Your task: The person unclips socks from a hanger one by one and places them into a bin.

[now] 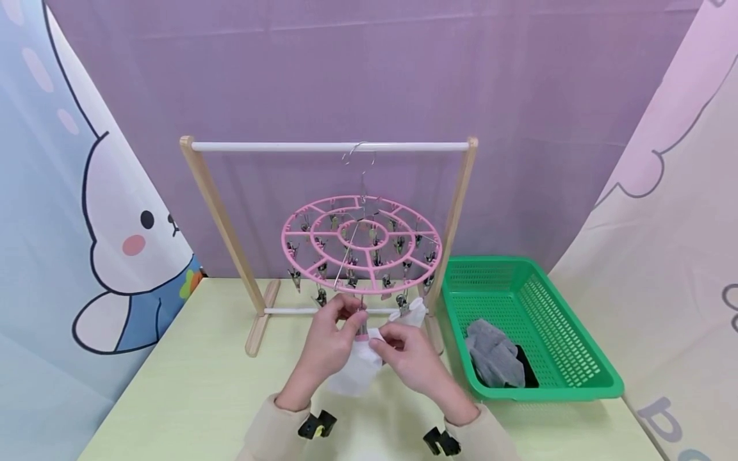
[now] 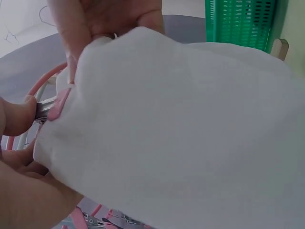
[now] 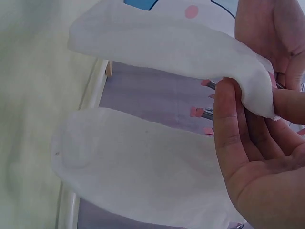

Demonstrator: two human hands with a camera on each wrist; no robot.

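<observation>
Below the front rim of a pink round clip hanger [image 1: 371, 289], my left hand [image 1: 328, 339] pinches a metal clip [image 2: 46, 109] with pink tips between thumb and fingers. The clip's tips lie over the edge of a white sock [image 1: 350, 374]. My right hand [image 1: 412, 360] pinches the same sock's opening with thumb and fingers, just right of the clip. From there the sock droops over the table. A second white sock [image 3: 143, 164] hangs from another clip at the hanger's front right, partly hidden behind my right hand in the head view.
The hanger hooks over the white bar [image 1: 277, 146] of a wooden-legged rack [image 1: 219, 211]. Several free clips dangle from its rings. At right, a green basket [image 1: 582, 333] contains a grey cloth piece [image 1: 494, 355] and a black one [image 1: 527, 368]. A purple curtain [image 1: 369, 77] hangs behind.
</observation>
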